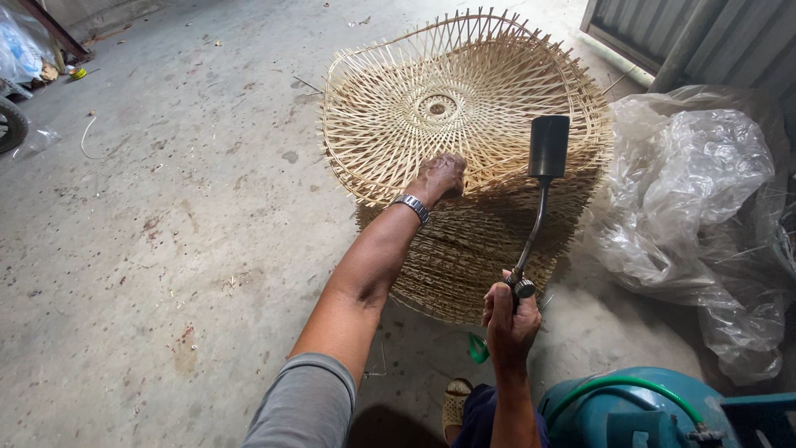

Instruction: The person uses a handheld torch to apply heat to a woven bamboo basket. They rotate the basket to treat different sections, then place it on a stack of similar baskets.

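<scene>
Top woven bamboo basket (452, 104) sits tilted on a stack of like baskets (473, 249) on the concrete floor (166, 232); no scorching is discernible, so how much of the torch work is done cannot be judged. Left hand (439, 177) grips its near rim. Right hand (510, 319) is closed on the gas torch (543, 178), whose black nozzle hangs above the basket's right side, well ahead of that hand; no flame is visible

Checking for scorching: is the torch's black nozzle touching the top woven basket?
Cannot tell. In the head view the black nozzle overlaps the top woven basket, hiding any gap.
</scene>
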